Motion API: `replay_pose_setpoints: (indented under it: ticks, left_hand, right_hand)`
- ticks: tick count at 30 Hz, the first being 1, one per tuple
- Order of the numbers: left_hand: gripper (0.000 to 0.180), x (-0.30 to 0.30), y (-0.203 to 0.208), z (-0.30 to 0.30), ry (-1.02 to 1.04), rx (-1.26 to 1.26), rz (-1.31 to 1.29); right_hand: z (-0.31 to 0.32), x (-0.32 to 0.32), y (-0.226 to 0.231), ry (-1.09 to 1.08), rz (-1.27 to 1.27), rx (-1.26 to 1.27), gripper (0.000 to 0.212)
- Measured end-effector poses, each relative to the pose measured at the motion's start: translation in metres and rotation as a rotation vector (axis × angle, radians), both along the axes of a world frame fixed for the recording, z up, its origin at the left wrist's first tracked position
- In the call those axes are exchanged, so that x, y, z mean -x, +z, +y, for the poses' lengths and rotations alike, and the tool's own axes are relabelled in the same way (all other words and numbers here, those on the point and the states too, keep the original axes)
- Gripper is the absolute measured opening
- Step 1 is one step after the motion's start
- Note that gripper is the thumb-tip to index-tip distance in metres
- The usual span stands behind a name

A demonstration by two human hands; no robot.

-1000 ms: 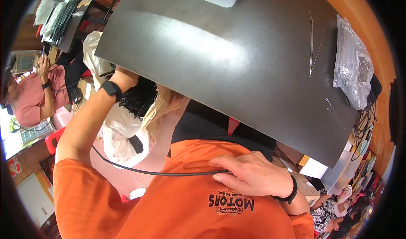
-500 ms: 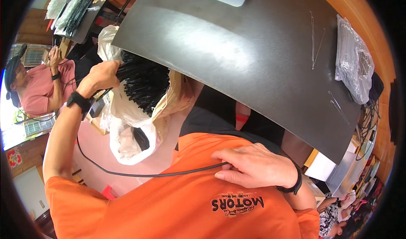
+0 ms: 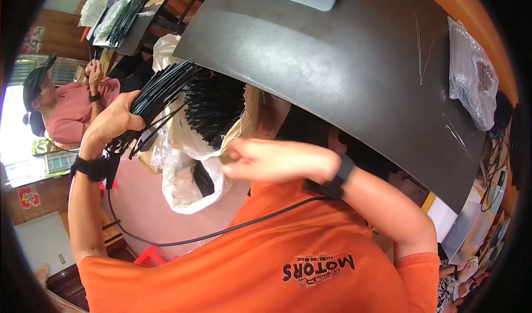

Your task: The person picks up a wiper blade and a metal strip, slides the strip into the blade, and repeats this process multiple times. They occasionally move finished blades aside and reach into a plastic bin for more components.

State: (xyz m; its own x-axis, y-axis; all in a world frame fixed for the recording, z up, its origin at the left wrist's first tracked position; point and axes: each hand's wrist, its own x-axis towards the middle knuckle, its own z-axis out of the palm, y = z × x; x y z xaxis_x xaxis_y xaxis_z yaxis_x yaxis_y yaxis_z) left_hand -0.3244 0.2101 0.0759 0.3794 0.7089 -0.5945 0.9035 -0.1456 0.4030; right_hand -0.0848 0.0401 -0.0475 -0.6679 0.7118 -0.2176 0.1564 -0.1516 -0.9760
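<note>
My left hand (image 3: pixel 114 118) is closed round a bundle of thin black strips (image 3: pixel 162 93), which fan out from the fist beside the table corner. Just beyond it, a white sack (image 3: pixel 183 138) stands with its mouth apart, packed with more black strips (image 3: pixel 213 113). My right hand (image 3: pixel 257 159) hovers at the near right edge of the sack. Its fingers are half curled with a gap to the thumb, and I see nothing between them. A black cable (image 3: pixel 221 231) sags across my orange shirt between the bands on my two wrists.
A dark table (image 3: pixel 310 63) reaches over the sack, with thin metal wires (image 3: pixel 424 58) and a plastic bag of thin rods (image 3: pixel 471 72) at its right. Below the sack sits a smaller white bag (image 3: pixel 183 194). At the far left a person (image 3: pixel 72 110) works near another table.
My left hand has lifted and turned, bringing the bundle of black strips out of the sack. My right hand has moved from my chest forward and left toward the sack.
</note>
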Motion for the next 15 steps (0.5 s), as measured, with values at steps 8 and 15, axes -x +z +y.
replay_pose_setpoints:
  ticks: [8, 15]
  left_hand:
    - [0.046, -0.003, -0.005, -0.018, 0.182, 0.152, -0.225]
    - [0.048, 0.02, -0.015, -0.038, 0.298, 0.164, -0.314]
  right_hand:
    - [0.072, 0.095, -0.026, -0.116, 0.049, 0.213, 0.054]
    - [0.069, 0.137, -0.005, -0.218, 0.837, 0.536, 0.053]
